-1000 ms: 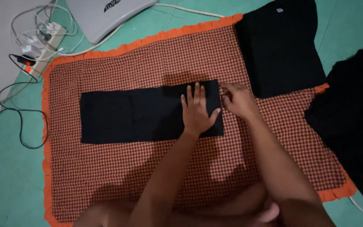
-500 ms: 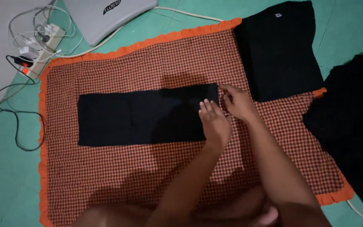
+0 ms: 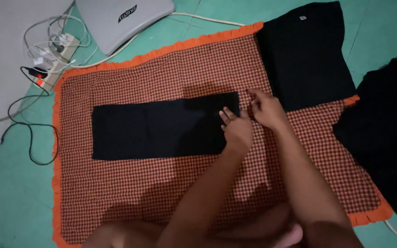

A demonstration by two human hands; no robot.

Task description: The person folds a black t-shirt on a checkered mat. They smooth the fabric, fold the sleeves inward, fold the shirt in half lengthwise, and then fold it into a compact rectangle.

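The long black folded cloth strip [image 3: 161,128] lies flat on my red checked mat [image 3: 161,193]. My left hand [image 3: 236,128] presses its right end, palm open; my right hand [image 3: 265,108] pinches the corner. Risk: uneven tugging skews the fold.

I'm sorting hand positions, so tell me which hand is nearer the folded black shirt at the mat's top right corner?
Right. The right hand sits just beside the folded black shirt's lower left edge; the left hand lies farther left, on the long black garment.

Both forearms reach toward twelve o'clock; left hand [image 3: 237,131] lies flat, palm down, right hand [image 3: 265,108] just beside, fingers curled.
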